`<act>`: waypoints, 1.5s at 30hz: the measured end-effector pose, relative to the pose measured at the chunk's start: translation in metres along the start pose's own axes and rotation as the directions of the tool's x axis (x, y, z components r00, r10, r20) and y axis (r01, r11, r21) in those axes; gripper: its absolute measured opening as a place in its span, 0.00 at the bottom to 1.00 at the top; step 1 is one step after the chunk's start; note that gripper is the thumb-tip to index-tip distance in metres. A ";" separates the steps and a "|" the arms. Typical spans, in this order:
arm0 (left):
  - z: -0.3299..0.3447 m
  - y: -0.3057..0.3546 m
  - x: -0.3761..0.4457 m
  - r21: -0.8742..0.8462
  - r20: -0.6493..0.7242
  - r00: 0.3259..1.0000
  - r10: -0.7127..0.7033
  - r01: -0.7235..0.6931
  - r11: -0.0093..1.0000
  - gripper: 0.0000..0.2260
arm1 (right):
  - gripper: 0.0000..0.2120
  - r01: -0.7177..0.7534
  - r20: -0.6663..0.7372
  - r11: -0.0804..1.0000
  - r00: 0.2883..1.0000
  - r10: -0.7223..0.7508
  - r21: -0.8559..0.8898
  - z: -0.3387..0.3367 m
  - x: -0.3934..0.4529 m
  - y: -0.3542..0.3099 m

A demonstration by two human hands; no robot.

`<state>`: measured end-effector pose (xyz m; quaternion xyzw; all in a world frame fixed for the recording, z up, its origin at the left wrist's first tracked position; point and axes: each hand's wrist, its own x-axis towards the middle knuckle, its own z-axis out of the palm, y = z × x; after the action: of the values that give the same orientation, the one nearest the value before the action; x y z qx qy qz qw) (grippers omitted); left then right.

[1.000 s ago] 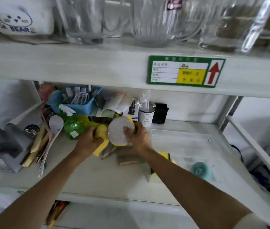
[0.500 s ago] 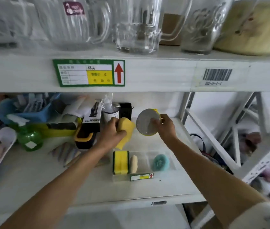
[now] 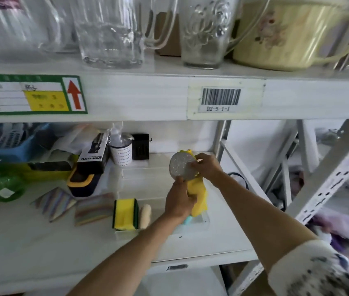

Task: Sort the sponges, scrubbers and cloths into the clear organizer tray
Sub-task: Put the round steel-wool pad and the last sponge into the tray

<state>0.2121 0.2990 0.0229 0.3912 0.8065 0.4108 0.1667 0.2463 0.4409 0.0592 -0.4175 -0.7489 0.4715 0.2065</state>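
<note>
My right hand (image 3: 206,167) holds a round silver scrubber (image 3: 181,168) with a yellow back, upright above the clear organizer tray (image 3: 204,220). Just below it, my left hand (image 3: 180,202) grips a yellow sponge (image 3: 199,199) over the tray's right end. In the tray's left part stands a yellow-and-green sponge (image 3: 125,214) with a beige sponge (image 3: 146,215) beside it. A teal scrubber (image 3: 187,220) peeks out under my left hand. Two striped cloths (image 3: 93,208) lie on the shelf to the tray's left.
The shelf's left side is crowded with a black spray bottle box (image 3: 93,155), a white measuring cup (image 3: 120,152), a green spray bottle (image 3: 5,186), a blue basket (image 3: 9,146) and a black-and-yellow scrubber (image 3: 82,182). Glass pitchers stand on the shelf above. Metal rack posts rise at right.
Both hands have moved right and down over the tray's right end. The yellow sponge went from beside the scrubber to below it, covering the teal scrubber. The view shifted right.
</note>
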 end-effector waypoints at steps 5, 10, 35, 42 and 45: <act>0.016 0.004 -0.003 0.121 -0.069 0.996 -0.048 0.056 0.991 0.28 | 0.14 0.010 0.035 0.997 0.999 -0.008 -0.075 0.002 0.004 0.006; 0.030 0.006 -0.007 0.252 -0.071 0.997 0.018 0.001 0.968 0.31 | 0.14 0.025 0.050 0.978 0.999 -0.015 -0.207 0.009 0.012 0.009; 0.025 -0.012 -0.015 0.052 -0.019 0.999 0.026 -0.025 0.998 0.19 | 0.18 -0.046 -0.125 0.870 0.992 -0.019 -0.491 0.017 0.020 0.023; -0.015 -0.016 -0.006 -0.007 -0.131 0.987 0.089 -0.090 0.996 0.10 | 0.09 0.097 -0.226 0.930 0.956 -0.186 -0.355 0.049 0.000 -0.016; -0.048 -0.024 -0.004 -0.055 -0.225 0.970 0.095 -0.110 0.992 0.05 | 0.08 0.161 -0.142 0.925 0.965 -0.221 -0.345 0.080 -0.012 -0.041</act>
<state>0.1742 0.2615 0.0327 0.3782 0.7846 0.4867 0.0673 0.1790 0.3795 0.0585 -0.4112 -0.8329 0.2776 0.2450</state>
